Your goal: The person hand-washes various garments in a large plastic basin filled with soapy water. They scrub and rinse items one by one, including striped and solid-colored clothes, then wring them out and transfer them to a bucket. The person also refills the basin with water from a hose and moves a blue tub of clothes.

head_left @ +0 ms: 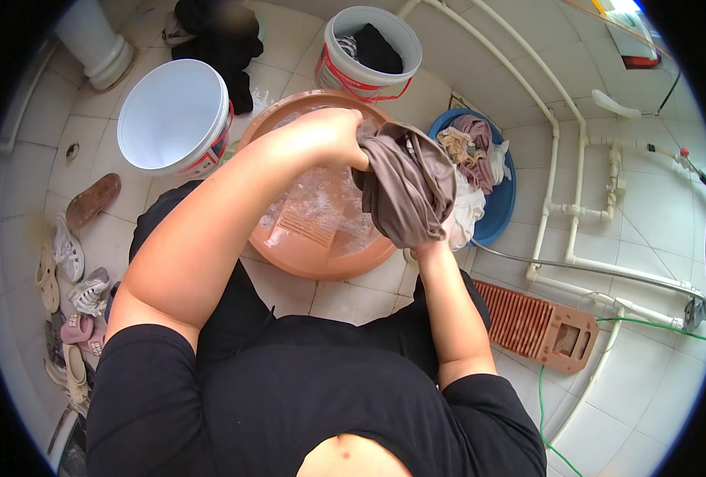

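Note:
A taupe-brown garment (pixel 408 187) hangs bunched between my two hands, over the right side of an orange-brown basin (pixel 321 270). My left hand (pixel 338 137) is closed on its upper left edge, with the fingertips mostly hidden. At the lower right, my right hand (pixel 436 241) holds the cloth from beneath; the garment covers most of its fingers. Sudsy water (pixel 321 195) fills the basin, and ridges for scrubbing are moulded into its near side. What kind of garment it is cannot be made out.
A white bucket (pixel 170 115) stands to the left, and another bucket (pixel 369 44) with dark clothes stands behind. At right are a blue basin (pixel 496 219) of laundry, a brown washboard (pixel 520 322) and white wall pipes (pixel 555 175). Several shoes (pixel 67 254) lie along the left.

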Motion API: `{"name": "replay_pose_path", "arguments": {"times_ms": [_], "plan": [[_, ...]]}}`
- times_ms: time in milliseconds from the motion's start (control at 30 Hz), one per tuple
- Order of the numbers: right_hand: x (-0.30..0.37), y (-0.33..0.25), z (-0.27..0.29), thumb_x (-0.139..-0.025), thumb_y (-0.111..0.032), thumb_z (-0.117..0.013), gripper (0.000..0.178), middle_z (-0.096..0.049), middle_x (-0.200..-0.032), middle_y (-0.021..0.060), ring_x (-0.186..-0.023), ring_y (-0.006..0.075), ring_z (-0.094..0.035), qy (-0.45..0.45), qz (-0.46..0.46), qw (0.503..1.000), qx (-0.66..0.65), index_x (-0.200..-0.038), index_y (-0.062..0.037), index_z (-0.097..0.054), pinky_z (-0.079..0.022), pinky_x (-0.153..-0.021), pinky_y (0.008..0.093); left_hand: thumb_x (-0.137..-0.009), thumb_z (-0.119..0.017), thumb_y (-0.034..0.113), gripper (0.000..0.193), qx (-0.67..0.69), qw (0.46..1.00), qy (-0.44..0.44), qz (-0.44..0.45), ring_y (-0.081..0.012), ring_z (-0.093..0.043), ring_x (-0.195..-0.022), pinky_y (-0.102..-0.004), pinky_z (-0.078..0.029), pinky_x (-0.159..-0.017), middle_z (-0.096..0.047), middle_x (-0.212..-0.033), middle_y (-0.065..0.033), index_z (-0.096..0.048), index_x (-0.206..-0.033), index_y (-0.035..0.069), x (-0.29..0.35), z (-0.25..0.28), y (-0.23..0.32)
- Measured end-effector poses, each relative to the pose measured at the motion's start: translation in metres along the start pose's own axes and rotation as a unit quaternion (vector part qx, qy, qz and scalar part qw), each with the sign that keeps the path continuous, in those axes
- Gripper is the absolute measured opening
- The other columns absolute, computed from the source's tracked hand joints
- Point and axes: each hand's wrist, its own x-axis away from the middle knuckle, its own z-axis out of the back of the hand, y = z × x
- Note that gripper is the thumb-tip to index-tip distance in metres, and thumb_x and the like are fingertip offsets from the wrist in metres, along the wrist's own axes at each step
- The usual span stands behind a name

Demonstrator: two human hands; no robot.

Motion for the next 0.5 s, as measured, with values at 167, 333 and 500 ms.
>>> {"name": "replay_pose_path", "arguments": {"times_ms": [167, 333, 500], "plan": [[-0.044, -0.057, -0.024, -0.092, -0.045, -0.022, 0.057, -0.036, -0.138, 0.0105, -0.128, 0.0298, -0.032, 0.144, 0.066, 0.981, -0.113, -0.134, -0.0092, -0.036, -0.02, -0.107, 0.0485, -0.076, -0.061, 0.037, 0.058, -0.092, 0.993, 0.074, -0.006, -0.0298, -0.055, -0.104, -0.0375, -0.042, -0.089, -0.057, -0.112, -0.018, -0.049, -0.117, -0.001, 0.013, 0.016, 0.004], [-0.141, -0.128, -0.052, -0.092, -0.039, -0.022, 0.054, -0.039, -0.135, 0.0145, -0.126, 0.0322, -0.034, -0.065, 0.118, 0.967, -0.216, -0.13, -0.0053, -0.04, -0.024, -0.105, 0.0515, -0.08, -0.057, 0.04, 0.053, -0.146, 0.987, 0.065, -0.014, -0.0293, -0.057, -0.099, -0.0379, -0.046, -0.084, -0.059, -0.105, -0.0183, -0.05, -0.114, -0.001, 0.019, 0.015, 0.005], [-0.181, -0.121, -0.081, -0.084, -0.028, -0.045, 0.046, -0.041, -0.126, 0.0166, -0.117, 0.0321, -0.04, 0.266, 0.075, 0.961, -0.001, -0.123, -0.0051, -0.04, -0.036, -0.095, 0.0536, -0.08, -0.056, 0.041, 0.052, -0.16, 0.985, 0.064, -0.017, -0.0295, -0.058, -0.097, -0.038, -0.046, -0.083, -0.06, -0.103, -0.0179, -0.051, -0.112, 0.0, 0.02, 0.017, 0.003]]}}
